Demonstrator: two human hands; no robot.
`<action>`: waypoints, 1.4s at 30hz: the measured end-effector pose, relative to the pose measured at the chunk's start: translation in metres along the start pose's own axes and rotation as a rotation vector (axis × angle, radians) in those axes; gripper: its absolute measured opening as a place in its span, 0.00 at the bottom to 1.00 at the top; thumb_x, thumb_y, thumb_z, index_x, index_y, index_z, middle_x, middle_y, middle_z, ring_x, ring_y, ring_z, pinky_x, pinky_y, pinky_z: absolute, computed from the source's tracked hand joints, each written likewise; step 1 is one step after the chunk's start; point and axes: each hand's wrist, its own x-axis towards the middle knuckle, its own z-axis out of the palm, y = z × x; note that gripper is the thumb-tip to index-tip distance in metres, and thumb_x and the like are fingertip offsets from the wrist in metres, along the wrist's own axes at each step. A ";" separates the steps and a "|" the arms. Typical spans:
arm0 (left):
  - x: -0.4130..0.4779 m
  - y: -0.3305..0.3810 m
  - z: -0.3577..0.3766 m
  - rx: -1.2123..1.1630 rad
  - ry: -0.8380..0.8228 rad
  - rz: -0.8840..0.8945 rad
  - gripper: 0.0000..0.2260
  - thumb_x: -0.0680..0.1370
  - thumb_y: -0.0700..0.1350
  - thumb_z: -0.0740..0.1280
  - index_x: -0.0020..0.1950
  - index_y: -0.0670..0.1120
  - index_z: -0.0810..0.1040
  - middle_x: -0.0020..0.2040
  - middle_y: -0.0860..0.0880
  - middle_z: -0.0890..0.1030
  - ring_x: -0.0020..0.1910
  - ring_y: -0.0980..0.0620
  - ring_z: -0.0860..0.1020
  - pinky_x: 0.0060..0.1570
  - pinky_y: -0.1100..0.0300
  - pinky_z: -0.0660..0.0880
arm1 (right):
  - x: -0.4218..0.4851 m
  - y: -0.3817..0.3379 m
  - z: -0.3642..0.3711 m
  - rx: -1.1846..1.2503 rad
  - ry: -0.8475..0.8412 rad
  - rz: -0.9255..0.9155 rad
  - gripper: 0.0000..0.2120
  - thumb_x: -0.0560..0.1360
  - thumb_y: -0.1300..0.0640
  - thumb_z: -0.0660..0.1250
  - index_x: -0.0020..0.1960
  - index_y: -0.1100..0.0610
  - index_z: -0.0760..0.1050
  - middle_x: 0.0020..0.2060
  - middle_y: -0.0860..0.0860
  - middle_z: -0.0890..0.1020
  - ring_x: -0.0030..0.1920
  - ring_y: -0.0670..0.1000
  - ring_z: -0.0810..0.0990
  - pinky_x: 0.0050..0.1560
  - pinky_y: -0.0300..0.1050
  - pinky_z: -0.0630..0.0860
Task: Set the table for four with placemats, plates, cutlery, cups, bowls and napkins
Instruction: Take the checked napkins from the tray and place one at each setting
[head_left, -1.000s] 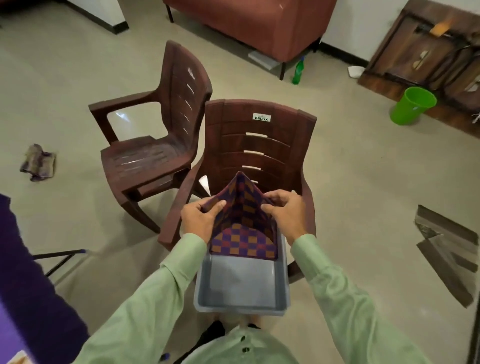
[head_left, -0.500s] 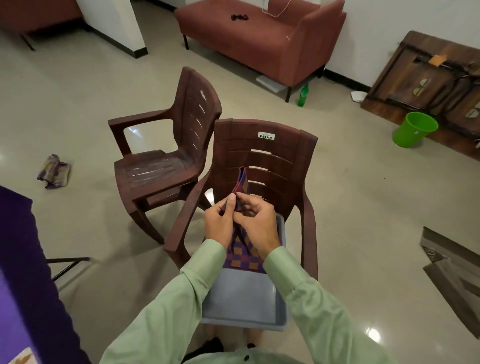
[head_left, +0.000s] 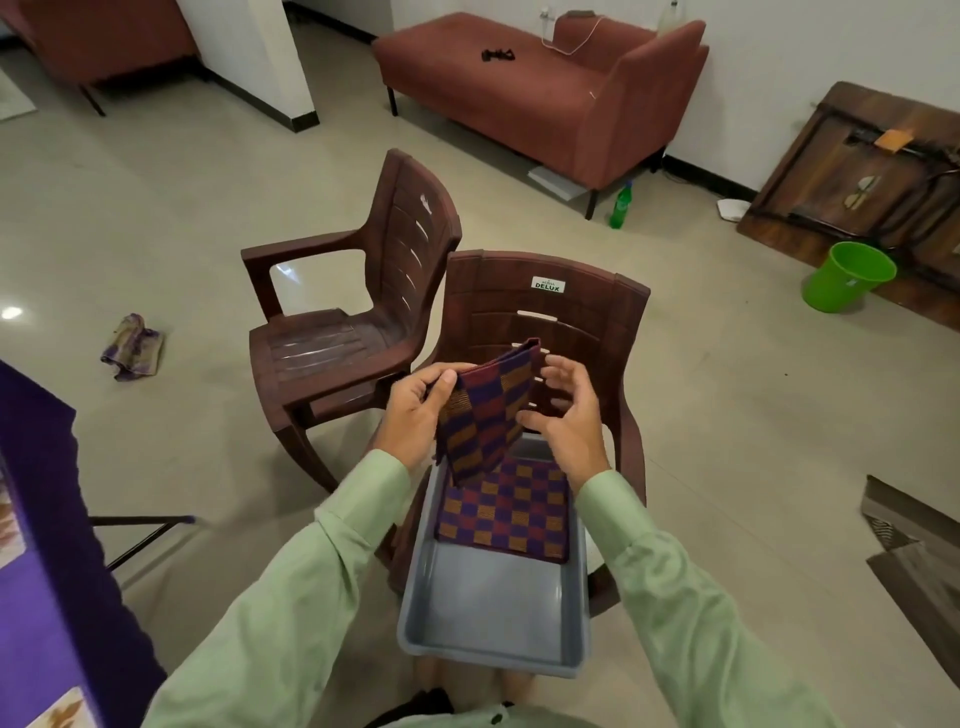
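- A folded napkin (head_left: 483, 410) is held up in front of the backrest of the near chair (head_left: 545, 306), above the far end of a grey tub (head_left: 488, 662).
- The long axis of the napkin runs close to upright, leaning slightly. Its top edge rises toward the right, and its lower end points down at the tub.
- The flat face of the napkin is turned toward the camera.
- A woven check of purple, maroon and orange squares is shown on the napkin, with a maroon band along the top edge.
- The upper left corner of the napkin is pinched by the left hand (head_left: 415, 410), with the thumb on the front face and the fingers curled behind.
- The right hand (head_left: 566, 421) is held just beside the right edge of the napkin. Its fingers (head_left: 563, 364) are spread apart and clamped on nothing, and its thumb tip is at the lower right edge.
- A second napkin (head_left: 506, 512) of the same check lies flat in the far half of the tub, its long axis across the tub.
- The tub rests on the seat of the near chair.
- A second chair (head_left: 337, 343) stands just beside the near chair, to the left.
- A purple-covered counter (head_left: 41, 519) is seen at the left edge.
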 end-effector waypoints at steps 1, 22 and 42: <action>0.002 0.007 -0.007 0.028 -0.040 0.028 0.12 0.84 0.39 0.58 0.56 0.43 0.82 0.49 0.46 0.85 0.49 0.51 0.83 0.47 0.61 0.78 | 0.006 -0.002 -0.003 0.004 -0.107 0.017 0.35 0.66 0.65 0.79 0.67 0.47 0.69 0.63 0.43 0.76 0.63 0.39 0.72 0.59 0.32 0.71; 0.012 0.004 -0.030 -0.148 -0.086 0.130 0.12 0.71 0.24 0.68 0.41 0.40 0.84 0.47 0.44 0.86 0.50 0.45 0.84 0.48 0.55 0.81 | 0.033 -0.028 -0.007 0.247 -0.359 -0.083 0.13 0.75 0.76 0.64 0.54 0.66 0.80 0.54 0.59 0.84 0.59 0.58 0.82 0.52 0.56 0.82; -0.012 -0.009 -0.067 -0.208 -0.167 -0.056 0.20 0.76 0.23 0.56 0.63 0.38 0.75 0.62 0.42 0.81 0.61 0.46 0.79 0.49 0.56 0.81 | 0.019 -0.019 0.005 0.232 -0.409 0.151 0.24 0.67 0.70 0.76 0.61 0.62 0.76 0.52 0.58 0.85 0.56 0.59 0.83 0.54 0.55 0.82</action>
